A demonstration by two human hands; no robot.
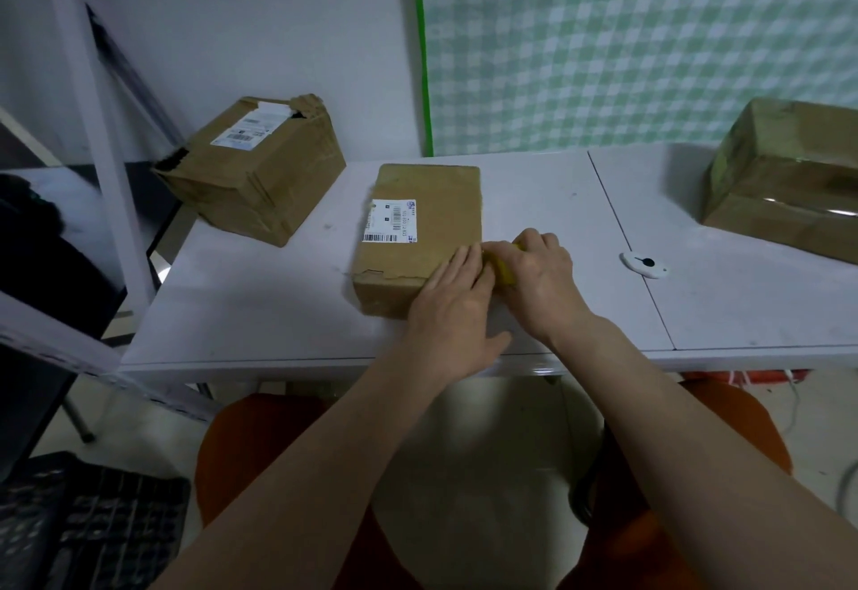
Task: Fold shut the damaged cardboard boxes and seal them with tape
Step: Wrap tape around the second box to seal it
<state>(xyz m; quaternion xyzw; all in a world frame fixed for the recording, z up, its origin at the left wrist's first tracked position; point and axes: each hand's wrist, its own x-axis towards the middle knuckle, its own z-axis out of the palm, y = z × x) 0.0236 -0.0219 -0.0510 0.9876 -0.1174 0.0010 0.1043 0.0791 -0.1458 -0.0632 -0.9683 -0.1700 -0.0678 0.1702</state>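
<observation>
Dim, soft focus, wide-angle edge distortion

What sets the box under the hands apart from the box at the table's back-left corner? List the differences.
The middle box lies flat and low; the back-left box is taller and bulkier. The middle box's top is closed, with a tear along its near edge; the back-left box's top is torn open at a far corner. The left hand rests on the middle box; nothing touches the back-left box. Both are brown cardboard with white labels.

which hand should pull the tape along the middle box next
Right hand: it grips the yellow tape roll at the middle box's edge. Left hand lies flat on the box, steadying it.
</observation>
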